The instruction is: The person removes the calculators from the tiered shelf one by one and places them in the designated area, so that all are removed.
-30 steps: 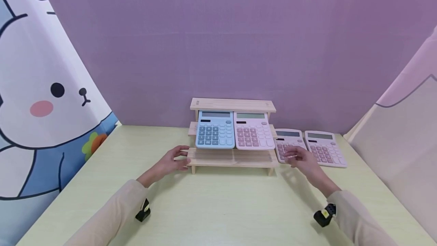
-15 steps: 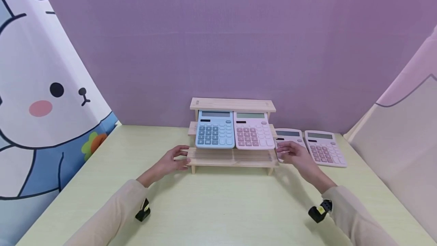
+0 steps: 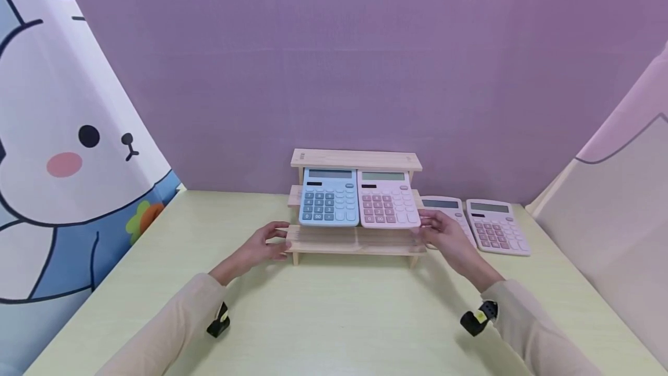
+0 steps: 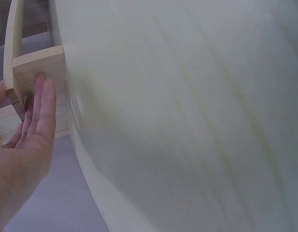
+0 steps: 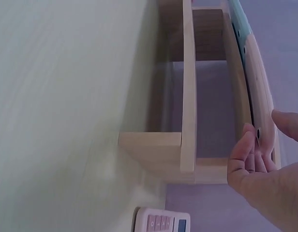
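A three-step wooden shelf [image 3: 356, 159] stands on the table. A blue calculator [image 3: 329, 205] and a pink calculator [image 3: 388, 208] lean side by side on its middle step. My left hand [image 3: 258, 249] holds the left end of the lowest step; in the left wrist view, its fingers [image 4: 47, 104] extend under the board against the leg. My right hand [image 3: 451, 239] pinches the pink calculator's lower right corner. The right wrist view shows the thumb [image 5: 289, 124] on the calculator's face and curled fingers beneath its edge.
Two more pink calculators, one [image 3: 453, 209] partly behind my right hand and another [image 3: 498, 228] beside it, lie right of the shelf. A purple backdrop [image 3: 334, 62] rises behind the table [image 3: 334, 312]; printed cloths flank both sides.
My right hand has moved left, from above the nearer loose pink calculator to the corner of the pink one on the shelf. The left hand has stayed in place.
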`<state>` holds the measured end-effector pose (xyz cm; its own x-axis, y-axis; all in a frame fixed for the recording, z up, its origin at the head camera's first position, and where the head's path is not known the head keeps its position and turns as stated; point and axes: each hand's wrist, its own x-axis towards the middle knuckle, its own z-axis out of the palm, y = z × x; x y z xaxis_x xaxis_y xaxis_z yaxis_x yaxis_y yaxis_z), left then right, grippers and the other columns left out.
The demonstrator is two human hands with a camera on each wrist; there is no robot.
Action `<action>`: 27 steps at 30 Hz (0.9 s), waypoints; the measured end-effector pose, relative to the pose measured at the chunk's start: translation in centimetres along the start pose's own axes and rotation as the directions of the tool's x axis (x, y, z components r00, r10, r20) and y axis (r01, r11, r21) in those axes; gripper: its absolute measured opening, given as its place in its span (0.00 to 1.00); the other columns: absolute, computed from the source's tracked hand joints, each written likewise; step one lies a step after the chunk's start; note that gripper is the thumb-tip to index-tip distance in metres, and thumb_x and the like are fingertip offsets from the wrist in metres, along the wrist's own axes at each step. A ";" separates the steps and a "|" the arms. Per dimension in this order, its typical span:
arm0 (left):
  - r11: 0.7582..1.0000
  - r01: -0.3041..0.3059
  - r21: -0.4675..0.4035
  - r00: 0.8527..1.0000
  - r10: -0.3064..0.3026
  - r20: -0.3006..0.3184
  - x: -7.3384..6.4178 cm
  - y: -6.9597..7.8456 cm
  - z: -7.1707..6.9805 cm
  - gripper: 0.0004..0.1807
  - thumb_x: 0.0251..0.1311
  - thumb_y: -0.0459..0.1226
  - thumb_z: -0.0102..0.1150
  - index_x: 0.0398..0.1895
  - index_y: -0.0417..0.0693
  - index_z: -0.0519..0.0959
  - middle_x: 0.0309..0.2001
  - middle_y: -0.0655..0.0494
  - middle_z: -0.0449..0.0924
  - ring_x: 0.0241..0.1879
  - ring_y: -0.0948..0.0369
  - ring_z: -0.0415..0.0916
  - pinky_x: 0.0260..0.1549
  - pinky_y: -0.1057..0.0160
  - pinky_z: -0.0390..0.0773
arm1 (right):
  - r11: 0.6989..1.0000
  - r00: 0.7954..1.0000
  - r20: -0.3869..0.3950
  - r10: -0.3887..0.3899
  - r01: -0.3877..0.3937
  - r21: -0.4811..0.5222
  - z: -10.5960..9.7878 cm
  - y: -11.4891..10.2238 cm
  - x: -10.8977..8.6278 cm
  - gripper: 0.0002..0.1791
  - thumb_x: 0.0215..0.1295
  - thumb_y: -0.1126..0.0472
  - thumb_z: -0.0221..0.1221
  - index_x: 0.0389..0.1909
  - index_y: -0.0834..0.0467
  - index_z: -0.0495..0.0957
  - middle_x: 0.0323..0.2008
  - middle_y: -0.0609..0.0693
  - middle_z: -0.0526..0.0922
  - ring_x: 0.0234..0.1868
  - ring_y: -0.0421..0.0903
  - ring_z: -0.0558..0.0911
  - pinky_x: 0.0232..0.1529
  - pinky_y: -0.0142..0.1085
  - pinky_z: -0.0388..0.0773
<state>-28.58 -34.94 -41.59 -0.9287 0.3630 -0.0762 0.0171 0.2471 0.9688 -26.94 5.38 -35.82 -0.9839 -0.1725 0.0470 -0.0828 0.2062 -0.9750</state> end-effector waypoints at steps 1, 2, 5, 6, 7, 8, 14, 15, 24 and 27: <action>1.000 0.000 -0.001 1.000 0.000 0.001 0.0 0.0 0.0 0.33 0.60 0.35 0.55 0.66 0.40 0.54 0.58 0.35 0.63 0.47 0.54 0.76 0.45 0.55 0.81 | 1.000 1.000 -0.005 0.002 -0.002 0.001 0.1 -0.1 0.0 0.31 0.59 0.68 0.57 0.61 0.69 0.56 0.40 0.46 0.74 0.39 0.37 0.78 0.42 0.32 0.80; 1.000 0.000 -0.004 1.000 0.000 0.001 0.0 0.0 0.0 0.33 0.60 0.35 0.55 0.66 0.40 0.54 0.58 0.35 0.63 0.47 0.54 0.76 0.45 0.55 0.81 | 1.000 1.000 -0.011 0.005 -0.005 0.000 0.2 -0.2 0.0 0.31 0.59 0.67 0.57 0.61 0.69 0.56 0.40 0.46 0.74 0.39 0.37 0.78 0.42 0.31 0.79; 1.000 -0.003 -0.010 1.000 0.003 0.007 0.1 -0.1 0.0 0.33 0.60 0.35 0.55 0.66 0.40 0.54 0.59 0.35 0.63 0.47 0.53 0.75 0.46 0.55 0.80 | 1.000 0.999 -0.027 0.016 -0.017 -0.005 0.4 -0.5 0.0 0.32 0.59 0.67 0.57 0.62 0.68 0.56 0.40 0.46 0.75 0.38 0.36 0.78 0.42 0.30 0.79; 1.000 -0.003 -0.011 1.000 0.003 0.006 0.1 -0.1 0.0 0.33 0.60 0.35 0.55 0.66 0.40 0.54 0.59 0.35 0.63 0.47 0.53 0.75 0.45 0.55 0.81 | 1.000 0.999 -0.032 0.021 -0.021 -0.003 0.5 -0.5 0.1 0.32 0.59 0.67 0.57 0.62 0.68 0.56 0.40 0.46 0.75 0.38 0.36 0.78 0.42 0.30 0.79; 1.000 -0.004 -0.013 1.000 0.004 0.007 0.1 -0.1 0.0 0.33 0.60 0.35 0.55 0.66 0.40 0.54 0.59 0.35 0.63 0.47 0.53 0.75 0.45 0.55 0.81 | 1.000 0.999 -0.036 0.026 -0.026 0.002 0.6 -0.5 0.1 0.32 0.59 0.67 0.57 0.62 0.68 0.56 0.41 0.46 0.75 0.39 0.36 0.77 0.43 0.30 0.79; 1.000 -0.003 -0.013 1.000 0.003 0.006 0.1 -0.1 0.0 0.33 0.60 0.35 0.55 0.66 0.40 0.54 0.59 0.35 0.63 0.47 0.53 0.75 0.45 0.55 0.81 | 0.999 0.999 -0.041 0.032 -0.032 0.006 0.6 -0.6 0.1 0.32 0.59 0.68 0.56 0.62 0.68 0.56 0.41 0.47 0.74 0.39 0.35 0.77 0.44 0.30 0.79; 1.000 -0.002 -0.018 1.000 0.002 0.005 0.0 -0.1 0.0 0.33 0.61 0.34 0.54 0.66 0.39 0.53 0.59 0.35 0.62 0.47 0.53 0.75 0.46 0.55 0.80 | 0.996 0.997 -0.061 0.056 -0.052 0.068 1.0 -0.7 0.4 0.32 0.60 0.69 0.55 0.63 0.68 0.53 0.44 0.49 0.71 0.38 0.34 0.76 0.47 0.28 0.78; 1.000 -0.002 -0.018 1.000 0.002 0.004 0.0 -0.1 0.0 0.33 0.61 0.34 0.54 0.66 0.39 0.53 0.59 0.35 0.62 0.47 0.53 0.75 0.46 0.55 0.80 | 0.996 0.996 -0.062 0.059 -0.054 0.077 1.1 -0.7 0.5 0.32 0.60 0.69 0.55 0.63 0.68 0.53 0.43 0.49 0.71 0.38 0.34 0.76 0.46 0.28 0.78; 1.000 -0.003 -0.018 1.000 0.003 -0.001 -0.1 0.0 0.0 0.32 0.61 0.34 0.54 0.66 0.39 0.53 0.59 0.35 0.63 0.47 0.53 0.75 0.46 0.55 0.80 | 0.984 0.993 -0.061 0.097 -0.086 0.159 1.2 -0.9 0.5 0.31 0.62 0.70 0.53 0.63 0.68 0.51 0.43 0.50 0.70 0.38 0.35 0.77 0.48 0.29 0.79; 1.000 -0.004 -0.022 1.000 0.004 0.004 0.0 -0.1 0.0 0.33 0.61 0.34 0.54 0.66 0.39 0.53 0.59 0.35 0.63 0.47 0.53 0.75 0.46 0.55 0.80 | 0.982 0.994 -0.062 0.095 -0.084 0.169 1.2 -0.8 0.6 0.31 0.62 0.71 0.53 0.63 0.69 0.51 0.43 0.50 0.70 0.38 0.35 0.77 0.47 0.28 0.79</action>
<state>-28.54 -34.96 -41.64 -0.9271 0.3676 -0.0728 0.0131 0.2257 0.9741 -27.23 3.95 -35.25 -0.9952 -0.0920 -0.0326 0.0276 0.0543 -0.9981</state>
